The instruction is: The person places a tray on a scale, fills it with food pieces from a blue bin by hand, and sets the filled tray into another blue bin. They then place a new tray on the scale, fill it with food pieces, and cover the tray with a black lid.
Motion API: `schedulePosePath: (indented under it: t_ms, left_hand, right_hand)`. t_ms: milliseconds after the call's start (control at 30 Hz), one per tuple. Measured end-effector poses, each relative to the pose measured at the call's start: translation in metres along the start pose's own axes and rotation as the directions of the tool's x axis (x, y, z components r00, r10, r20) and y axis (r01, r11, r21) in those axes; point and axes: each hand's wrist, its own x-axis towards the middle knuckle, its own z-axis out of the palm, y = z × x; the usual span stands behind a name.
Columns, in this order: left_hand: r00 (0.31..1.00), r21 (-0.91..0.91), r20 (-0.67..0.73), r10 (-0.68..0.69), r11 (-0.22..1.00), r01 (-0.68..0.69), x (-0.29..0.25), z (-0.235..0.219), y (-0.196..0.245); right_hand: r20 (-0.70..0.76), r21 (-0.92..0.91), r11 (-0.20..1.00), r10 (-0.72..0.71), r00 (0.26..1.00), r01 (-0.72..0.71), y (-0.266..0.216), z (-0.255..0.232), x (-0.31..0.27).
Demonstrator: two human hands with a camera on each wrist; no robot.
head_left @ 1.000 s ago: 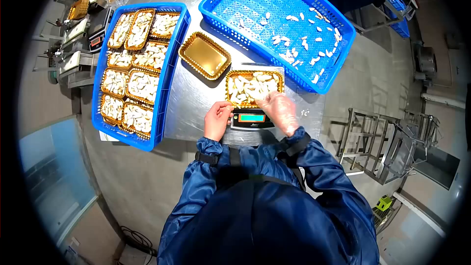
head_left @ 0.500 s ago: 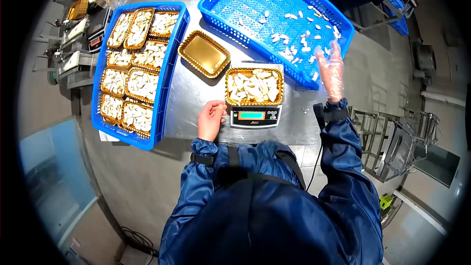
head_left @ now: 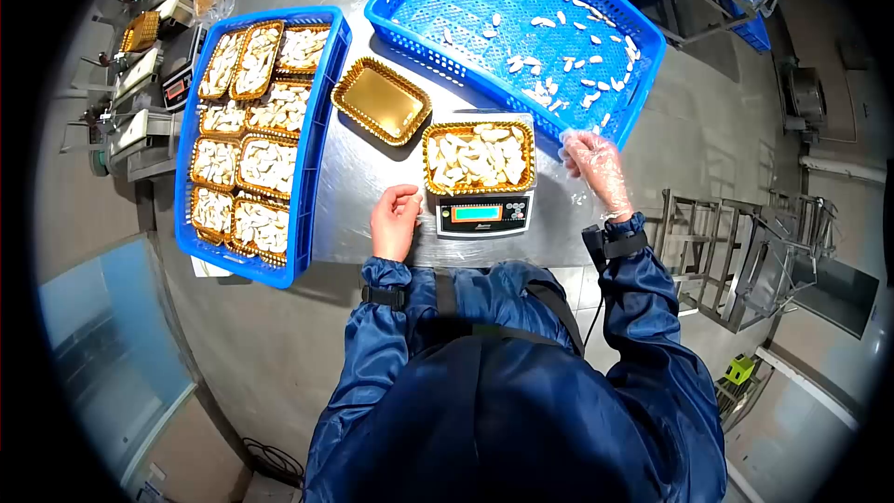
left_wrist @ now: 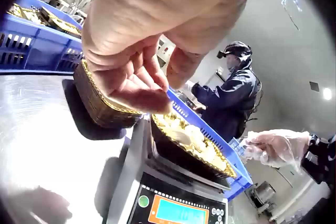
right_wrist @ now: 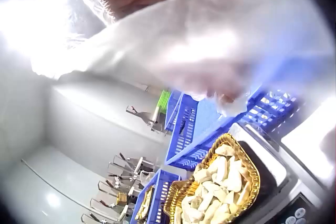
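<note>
A gold tray (head_left: 478,158) full of pale, elongated pieces sits on the digital scale (head_left: 483,214). Beside the scale's left edge, the bare left hand (head_left: 395,222) has loosely bent fingers and holds nothing visible; in the left wrist view the hand (left_wrist: 152,40) hangs above the tray (left_wrist: 191,142). The right hand (head_left: 598,170), in a clear glove, is at the near corner of the large blue crate (head_left: 507,79), right of the tray, its fingers bent inward. Blur and glove in the right wrist view hide whether its fingers (right_wrist: 226,98) pinch a piece.
An empty gold tray (head_left: 382,101) lies left of the scale on the metal table (head_left: 349,214). Farther left, a blue crate (head_left: 310,172) holds several filled gold trays. Pale pieces lie scattered in the large crate. Another person (left_wrist: 228,95) stands beyond it.
The right hand went from the tray to the large crate, then came back leftward and nearer, its spread fingers now bent. The left hand drew slightly away from the tray's corner.
</note>
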Motion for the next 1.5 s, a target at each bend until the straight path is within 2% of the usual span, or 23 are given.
schedulePosePath:
  t_ms: [33, 100, 167, 233, 367, 433, 567, 633, 667, 767, 833, 967, 1067, 1167, 1200, 1233, 1267, 1300, 1333, 1367, 1467, 1500]
  left_hand:
    - [1.0, 0.0, 0.0, 0.0, 1.0, 0.0, 0.0, 0.0, -0.002]
    - [1.0, -0.03, 0.025, -0.017, 0.999, 0.018, 0.0, 0.0, -0.005]
    - [1.0, -0.034, 0.024, -0.01, 0.999, 0.011, -0.001, 0.0, -0.005]
    - [1.0, -0.043, 0.022, -0.012, 0.999, 0.013, -0.002, 0.0, -0.004]
    - [1.0, -0.046, 0.006, -0.01, 0.999, 0.01, -0.002, -0.005, -0.01]
    - [1.0, -0.032, 0.011, -0.028, 0.999, 0.028, -0.004, -0.006, -0.007]
    - [1.0, -0.059, 0.005, -0.013, 0.998, 0.013, -0.005, -0.005, -0.011]
    - [1.0, -0.027, 0.004, -0.017, 0.999, 0.017, -0.005, -0.005, -0.01]
    - [1.0, -0.028, 0.003, -0.016, 0.999, 0.016, -0.004, -0.005, -0.01]
    - [0.999, 0.021, 0.041, -0.036, 0.999, 0.036, -0.003, -0.008, -0.015]
    - [0.999, 0.007, 0.04, -0.035, 0.999, 0.035, -0.004, -0.009, -0.016]
    - [0.999, -0.011, 0.029, -0.039, 0.999, 0.039, -0.006, -0.008, -0.013]
    - [0.999, -0.047, 0.009, -0.043, 0.998, 0.044, -0.005, -0.004, -0.013]
    - [0.999, -0.023, 0.045, -0.021, 0.999, 0.022, -0.002, -0.006, -0.017]
    - [0.999, -0.042, 0.023, -0.021, 0.999, 0.022, -0.003, -0.004, -0.015]
    - [1.0, -0.063, 0.002, -0.023, 0.998, 0.023, -0.004, -0.004, -0.013]
    - [1.0, -0.065, 0.001, -0.025, 0.998, 0.025, -0.004, -0.004, -0.011]
    - [0.999, -0.044, -0.006, -0.038, 0.998, 0.038, -0.003, -0.005, -0.01]
    - [0.999, -0.023, -0.01, -0.051, 0.998, 0.05, -0.002, -0.005, -0.009]
    - [0.999, -0.025, -0.006, -0.051, 0.998, 0.051, -0.001, -0.003, -0.011]
    - [0.998, -0.062, 0.001, -0.055, 0.997, 0.055, 0.0, -0.002, -0.012]
    - [0.998, -0.062, -0.001, -0.055, 0.997, 0.055, 0.0, -0.001, -0.01]
  right_hand:
    - [0.0, 0.001, 1.0, 0.0, 1.0, 0.0, -0.001, 0.003, -0.004]
    - [0.063, -0.131, 0.991, 0.035, 0.997, -0.026, -0.005, 0.006, -0.009]
    - [0.082, -0.132, 0.991, 0.007, 0.997, 0.003, 0.017, 0.011, -0.005]
    - [0.135, -0.167, 0.982, -0.068, 0.988, 0.091, 0.014, 0.019, -0.011]
    - [0.187, -0.12, 0.991, -0.029, 0.982, 0.052, 0.011, 0.032, -0.021]
    - [0.204, -0.192, 0.976, -0.057, 0.977, 0.098, 0.02, 0.039, -0.018]
    - [0.259, -0.33, 0.881, -0.261, 0.93, 0.339, 0.021, 0.066, -0.03]
    - [0.301, -0.347, 0.865, -0.264, 0.916, 0.363, 0.014, 0.083, -0.037]
    - [0.343, -0.343, 0.837, -0.311, 0.886, 0.426, 0.021, 0.09, -0.037]
    - [0.376, -0.42, 0.81, -0.254, 0.891, 0.409, 0.003, 0.11, -0.051]
    - [0.363, -0.394, 0.822, -0.272, 0.891, 0.411, 0.004, 0.118, -0.054]
    - [0.332, -0.474, 0.747, -0.339, 0.88, 0.466, 0.004, 0.128, -0.053]
    - [0.382, -0.613, 0.523, -0.459, 0.802, 0.592, -0.003, 0.139, -0.055]
    - [0.349, -0.663, 0.495, -0.46, 0.817, 0.562, 0.011, 0.15, -0.046]
    - [0.303, -0.576, 0.605, -0.466, 0.831, 0.549, 0.007, 0.145, -0.047]
    - [0.289, -0.532, 0.688, -0.401, 0.869, 0.494, 0.002, 0.138, -0.047]
    - [0.32, -0.438, 0.815, -0.253, 0.913, 0.38, -0.003, 0.131, -0.044]
    - [0.362, -0.344, 0.91, -0.101, 0.927, 0.233, -0.007, 0.125, -0.041]
    - [0.432, -0.284, 0.943, -0.037, 0.901, 0.175, -0.004, 0.119, -0.035]
    - [0.428, -0.287, 0.942, -0.035, 0.903, 0.173, -0.005, 0.116, -0.033]
    - [0.465, -0.3, 0.953, 0.109, 0.878, 0.041, -0.013, 0.109, -0.032]
    - [0.467, -0.299, 0.953, 0.108, 0.878, 0.042, -0.011, 0.108, -0.031]
